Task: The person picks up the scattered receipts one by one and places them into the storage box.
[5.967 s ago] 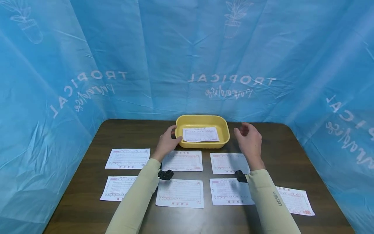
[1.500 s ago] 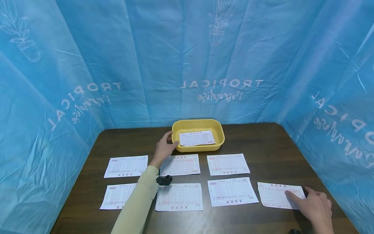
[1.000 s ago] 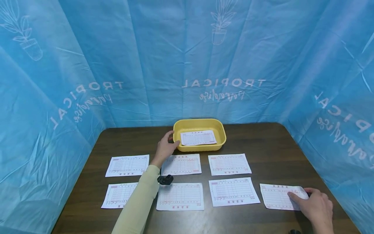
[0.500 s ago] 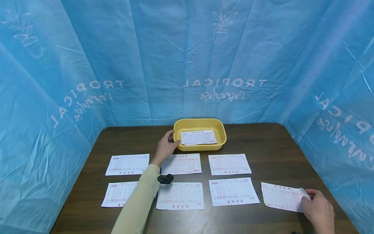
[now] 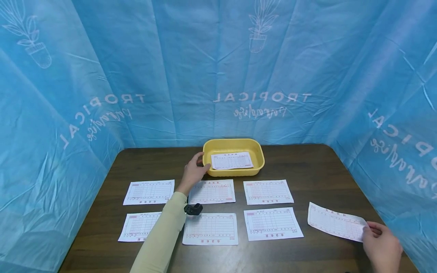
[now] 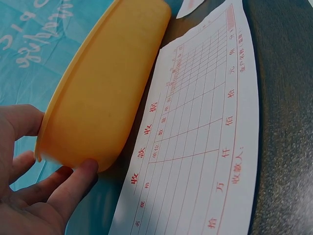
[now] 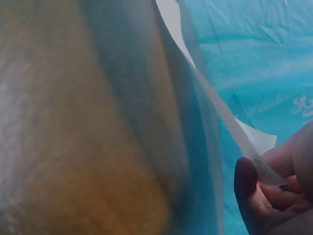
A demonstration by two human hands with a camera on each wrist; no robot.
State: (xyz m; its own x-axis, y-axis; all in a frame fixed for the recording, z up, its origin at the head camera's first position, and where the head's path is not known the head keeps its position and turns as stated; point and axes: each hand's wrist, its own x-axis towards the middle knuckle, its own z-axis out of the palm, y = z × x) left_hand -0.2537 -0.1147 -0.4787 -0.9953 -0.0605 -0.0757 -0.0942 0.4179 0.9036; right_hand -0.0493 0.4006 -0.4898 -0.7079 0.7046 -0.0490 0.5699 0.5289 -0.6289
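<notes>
In the head view, my right hand [image 5: 381, 242] pinches the right end of a receipt slip [image 5: 336, 221], whose far edge is raised and curved. Seen from the right wrist, that slip [image 7: 227, 117] is almost edge-on between thumb and fingers. My left hand [image 5: 194, 171] grips the left end of a yellow plastic basin [image 5: 235, 173] at the back of the table. One digit lies at the basin's rim and another against its outer wall in the left wrist view. A printed receipt [image 5: 232, 160] lies inside the basin.
Two rows of receipts lie on the dark wooden table [image 5: 273, 261]: a left one [image 5: 149, 192], a middle one [image 5: 210, 229] and a right one [image 5: 273, 223] among them. My left forearm covers parts of some. A blue printed curtain [image 5: 191, 76] surrounds the table.
My right hand moved from beside the basin to the rightmost receipt, took its right end and lifted it slightly, shifting right. The left hand stays at the basin.
</notes>
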